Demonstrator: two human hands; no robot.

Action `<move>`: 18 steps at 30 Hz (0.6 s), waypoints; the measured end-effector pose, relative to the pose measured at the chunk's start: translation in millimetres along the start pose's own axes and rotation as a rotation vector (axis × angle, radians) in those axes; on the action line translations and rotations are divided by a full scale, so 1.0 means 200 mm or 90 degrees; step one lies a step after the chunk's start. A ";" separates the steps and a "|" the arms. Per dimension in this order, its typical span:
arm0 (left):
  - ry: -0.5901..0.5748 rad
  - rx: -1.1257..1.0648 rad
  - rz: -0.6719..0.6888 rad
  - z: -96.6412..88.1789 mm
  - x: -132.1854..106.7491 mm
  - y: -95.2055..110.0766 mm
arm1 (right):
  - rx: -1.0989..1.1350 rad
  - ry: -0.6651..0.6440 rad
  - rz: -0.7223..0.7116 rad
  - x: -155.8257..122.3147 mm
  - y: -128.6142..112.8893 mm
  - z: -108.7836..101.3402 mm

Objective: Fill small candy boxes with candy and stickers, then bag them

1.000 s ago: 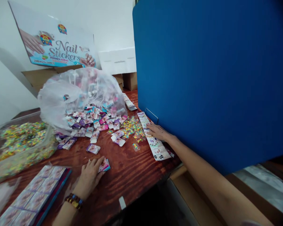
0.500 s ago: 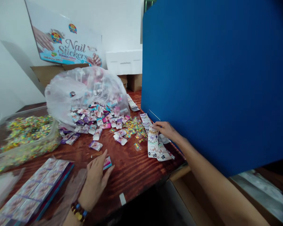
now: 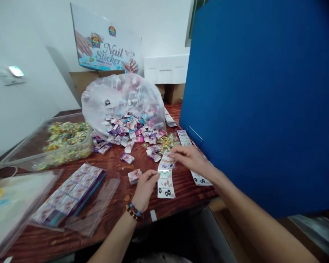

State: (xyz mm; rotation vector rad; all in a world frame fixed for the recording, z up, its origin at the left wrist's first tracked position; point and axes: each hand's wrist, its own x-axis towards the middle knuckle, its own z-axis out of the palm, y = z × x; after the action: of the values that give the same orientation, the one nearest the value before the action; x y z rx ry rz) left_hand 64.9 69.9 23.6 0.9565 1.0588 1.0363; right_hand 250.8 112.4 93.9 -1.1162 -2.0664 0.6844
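Note:
A long printed nail sticker strip (image 3: 166, 184) hangs between my two hands over the table's front part. My right hand (image 3: 189, 157) pinches its top end. On its left edge, about halfway down, the thumb and fingers of my left hand (image 3: 146, 186) are closed. A small candy box (image 3: 134, 176) lies flat on the table just beyond my left hand. To the right, more sticker strips (image 3: 200, 179) lie partly beneath my right forearm. Small packets of coloured candy (image 3: 168, 140) are heaped behind my right hand.
A clear bag (image 3: 123, 91) spills many small boxes onto the wooden table (image 3: 112, 197). At left stand a plastic tub (image 3: 68, 159) of candy packets and a packed block of boxes (image 3: 71, 191). A tall blue panel (image 3: 257, 109) borders the right side.
My right hand has brought a sticker strip leftward from the pile. My left hand has left the small box and now grips the strip's edge. The view has swung left.

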 end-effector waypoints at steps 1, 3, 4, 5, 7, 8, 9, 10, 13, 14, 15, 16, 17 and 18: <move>0.015 -0.060 -0.021 -0.02 -0.01 0.01 | -0.026 0.009 -0.035 -0.06 -0.02 0.07; 0.020 -0.145 -0.034 -0.06 -0.04 0.03 | -0.075 0.014 -0.131 -0.18 -0.06 0.20; 0.018 -0.158 -0.028 -0.07 -0.05 0.04 | -0.112 -0.001 -0.170 -0.24 -0.08 0.26; 0.015 -0.150 -0.017 -0.09 -0.06 0.04 | -0.135 -0.009 -0.182 -0.29 -0.08 0.30; 0.012 -0.099 0.008 -0.11 -0.07 0.05 | -0.113 -0.029 -0.178 -0.34 -0.08 0.35; 0.007 -0.067 0.020 -0.11 -0.07 0.05 | -0.074 -0.016 -0.150 -0.34 -0.07 0.36; -0.005 -0.038 0.029 -0.12 -0.08 0.04 | -0.028 0.009 -0.109 -0.33 -0.06 0.35; -0.022 -0.015 0.032 -0.12 -0.08 0.04 | 0.016 0.039 -0.057 -0.30 -0.04 0.34; -0.077 0.037 0.041 -0.12 -0.10 0.03 | 0.103 0.049 0.087 -0.21 0.00 0.31; -0.086 0.052 0.047 -0.12 -0.11 0.03 | 0.119 0.019 0.108 -0.19 0.02 0.31; -0.090 0.065 0.053 -0.13 -0.12 0.02 | 0.131 -0.003 0.120 -0.16 0.03 0.32; -0.088 0.076 0.055 -0.13 -0.13 0.02 | 0.140 -0.011 0.126 -0.14 0.03 0.33; -0.083 0.084 0.046 -0.14 -0.13 0.01 | 0.145 -0.006 0.126 -0.13 0.03 0.35; -0.076 0.088 0.029 -0.15 -0.14 0.00 | 0.150 0.011 0.125 -0.12 0.03 0.36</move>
State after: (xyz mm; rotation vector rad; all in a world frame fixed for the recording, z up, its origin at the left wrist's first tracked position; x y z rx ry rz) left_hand 30.9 46.9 22.9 1.1441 1.0236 0.9399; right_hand 208.7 85.4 36.2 -1.1903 -1.8208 0.9830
